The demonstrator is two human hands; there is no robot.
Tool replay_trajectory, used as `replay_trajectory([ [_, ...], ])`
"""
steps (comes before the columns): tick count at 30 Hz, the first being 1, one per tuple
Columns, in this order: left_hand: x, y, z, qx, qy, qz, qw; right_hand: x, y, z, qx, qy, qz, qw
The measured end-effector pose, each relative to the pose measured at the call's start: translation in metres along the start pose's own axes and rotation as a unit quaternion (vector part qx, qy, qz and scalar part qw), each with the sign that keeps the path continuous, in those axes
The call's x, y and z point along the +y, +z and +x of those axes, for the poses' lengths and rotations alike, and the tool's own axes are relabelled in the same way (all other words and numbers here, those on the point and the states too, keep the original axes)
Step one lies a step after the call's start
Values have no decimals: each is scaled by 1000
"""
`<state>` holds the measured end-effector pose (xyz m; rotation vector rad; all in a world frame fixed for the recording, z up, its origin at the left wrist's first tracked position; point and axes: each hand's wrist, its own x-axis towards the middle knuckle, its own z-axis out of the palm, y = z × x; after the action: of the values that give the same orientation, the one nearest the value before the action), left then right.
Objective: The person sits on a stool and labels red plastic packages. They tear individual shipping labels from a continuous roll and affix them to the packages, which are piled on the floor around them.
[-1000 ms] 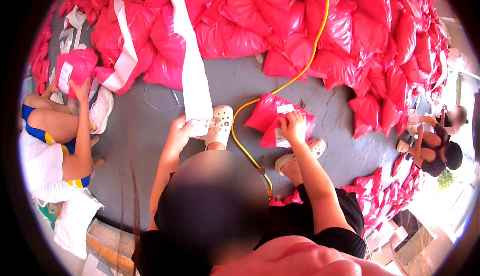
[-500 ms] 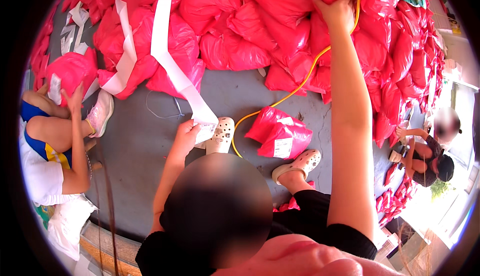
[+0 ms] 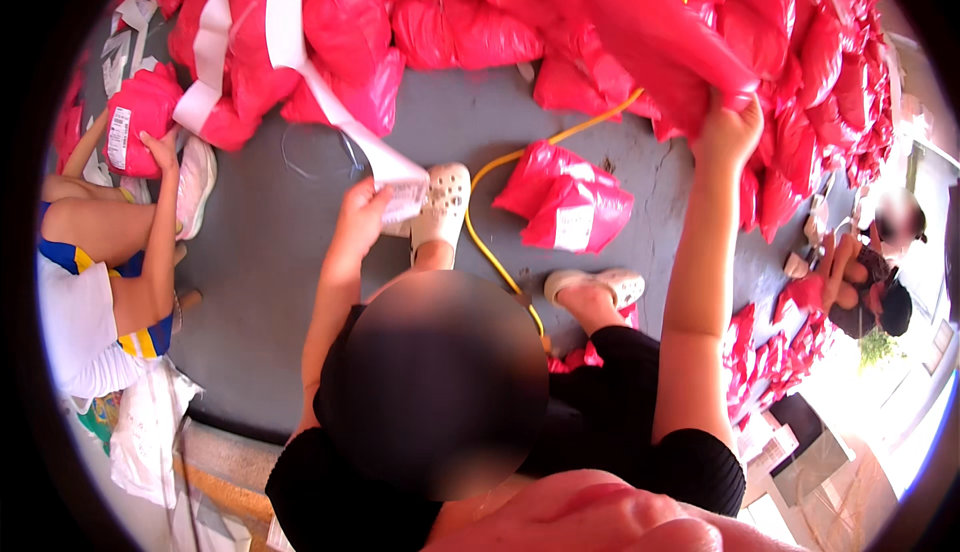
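Observation:
My left hand (image 3: 362, 220) pinches the lower end of a long white strip of labels (image 3: 372, 154), which trails up and away over the pile. My right hand (image 3: 732, 134) is closed on a corner of a pink plastic bag (image 3: 655, 37), stretched out from the heap and a little blurred. How full that bag is I cannot tell. Between my feet and the heap, a packed pink bag (image 3: 560, 197) with a white label lies on the grey floor.
A big heap of pink bags (image 3: 465, 27) fills the far side. A yellow cord (image 3: 490, 257) curves across the floor (image 3: 270, 282) past my clog (image 3: 440, 202). On the left, a seated person holds a labelled pink bag (image 3: 145, 122); another person (image 3: 865, 287) crouches at the right.
My right hand has come back toward me from the heap, drawing the pink bag with it. My left hand has shifted slightly, still on the strip. The left person's bag has turned, showing its label.

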<state>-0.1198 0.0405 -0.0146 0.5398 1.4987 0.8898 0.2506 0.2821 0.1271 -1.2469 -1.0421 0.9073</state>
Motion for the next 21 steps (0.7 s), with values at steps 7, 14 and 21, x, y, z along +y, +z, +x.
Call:
replay_trajectory([
  [7,9,15,-3,-6,-4,-12,1000,55,-128,-154,71,361,67,927],
  [14,16,41,-2,-70,-10,-13,997,127,-181,-237,-3,397,-312,863],
  [21,58,49,-14,-104,28,-120,987,74,-114,-192,-90,-41,-527,844],
])
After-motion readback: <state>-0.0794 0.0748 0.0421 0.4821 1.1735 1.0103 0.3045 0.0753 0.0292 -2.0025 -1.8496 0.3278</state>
